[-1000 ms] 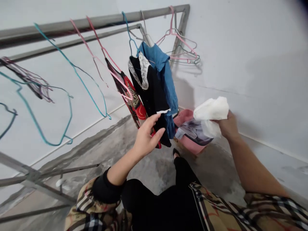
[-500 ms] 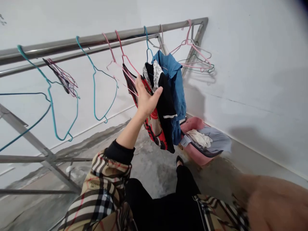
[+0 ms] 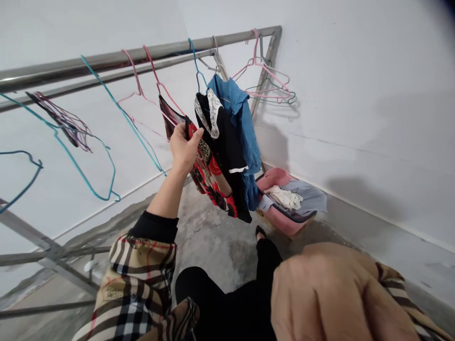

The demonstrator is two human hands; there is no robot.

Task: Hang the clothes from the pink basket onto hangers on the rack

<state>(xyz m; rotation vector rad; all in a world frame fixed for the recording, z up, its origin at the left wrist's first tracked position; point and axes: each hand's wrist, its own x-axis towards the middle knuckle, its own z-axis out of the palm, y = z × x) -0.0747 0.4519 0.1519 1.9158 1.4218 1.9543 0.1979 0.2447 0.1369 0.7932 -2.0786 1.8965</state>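
Observation:
My left hand is closed on the near shoulder of a sheer red and black patterned top. That top hangs from a red hanger, and a pink hanger sits just to its left, close to my fingers. Beyond the top hang a black garment with a white lace collar and a blue garment. My right hand is near the camera at the lower right, its fingers curled in; whatever they may hold is hidden.
A metal clothes rail crosses the view. Teal hangers hang at left, with a bunch of thin hangers behind. More pink and green hangers hang at the right end. A pink basket with clothes stands on the floor by the wall.
My left hand has closed from spread fingers onto the red and black top. My right hand has come further into view from the lower right. The view has turned slightly right.

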